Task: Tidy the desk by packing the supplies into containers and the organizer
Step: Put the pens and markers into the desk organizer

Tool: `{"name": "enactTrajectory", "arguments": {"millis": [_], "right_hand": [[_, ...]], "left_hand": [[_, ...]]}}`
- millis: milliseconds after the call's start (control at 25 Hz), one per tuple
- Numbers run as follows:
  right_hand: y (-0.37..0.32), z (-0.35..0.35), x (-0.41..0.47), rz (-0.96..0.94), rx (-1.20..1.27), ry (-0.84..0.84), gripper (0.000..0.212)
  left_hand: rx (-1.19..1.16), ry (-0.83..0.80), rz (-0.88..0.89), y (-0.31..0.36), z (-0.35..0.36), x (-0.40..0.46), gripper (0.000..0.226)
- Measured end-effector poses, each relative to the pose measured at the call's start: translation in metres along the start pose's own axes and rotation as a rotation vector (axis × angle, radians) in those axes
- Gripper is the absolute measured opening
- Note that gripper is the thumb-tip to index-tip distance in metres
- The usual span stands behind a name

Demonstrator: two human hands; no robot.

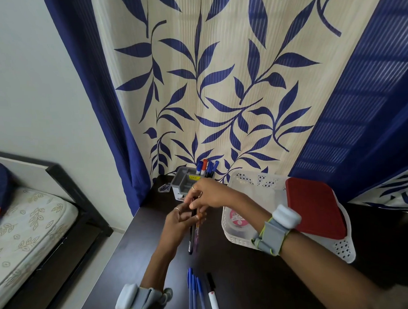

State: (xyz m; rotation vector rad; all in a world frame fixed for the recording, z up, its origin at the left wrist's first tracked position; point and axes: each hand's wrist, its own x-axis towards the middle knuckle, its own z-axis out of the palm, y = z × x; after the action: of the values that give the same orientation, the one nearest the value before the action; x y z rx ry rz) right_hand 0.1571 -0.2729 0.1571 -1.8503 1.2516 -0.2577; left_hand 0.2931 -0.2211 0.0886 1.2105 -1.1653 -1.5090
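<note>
A small bundle of dark pencils [192,238] hangs upright above the dark desk [237,280]. My left hand [177,221] holds the bundle from the left, and my right hand [205,194] grips its top from above. Behind them stands a grey desk organizer [184,184] with several pens and markers [207,168] upright in its cup. Near the front edge lie blue pens [194,293] and a white marker [212,297].
A white perforated basket [340,246] at right holds a red-lidded container [316,208] and a small pink-labelled round item [237,219]. A small packet [165,187] lies left of the organizer. A leaf-patterned curtain [219,84] hangs behind; a bed [27,230] stands at left.
</note>
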Motion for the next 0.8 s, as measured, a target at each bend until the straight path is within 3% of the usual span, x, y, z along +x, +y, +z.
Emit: {"name": "enactTrajectory", "arguments": {"millis": [320, 600, 800], "right_hand": [[-0.005, -0.033, 0.024, -0.057, -0.152, 0.087, 0.021], [0.001, -0.066, 0.052, -0.094, -0.183, 0.345, 0.022], [0.021, -0.066, 0.079, -0.078, -0.195, 0.460, 0.023]], "left_hand": [[0.011, 0.043, 0.066, 0.015, -0.003, 0.044, 0.038], [0.058, 0.145, 0.081, 0.013, -0.001, 0.078, 0.043], [-0.061, 0.227, 0.024, 0.006, 0.004, 0.090, 0.026]]}}
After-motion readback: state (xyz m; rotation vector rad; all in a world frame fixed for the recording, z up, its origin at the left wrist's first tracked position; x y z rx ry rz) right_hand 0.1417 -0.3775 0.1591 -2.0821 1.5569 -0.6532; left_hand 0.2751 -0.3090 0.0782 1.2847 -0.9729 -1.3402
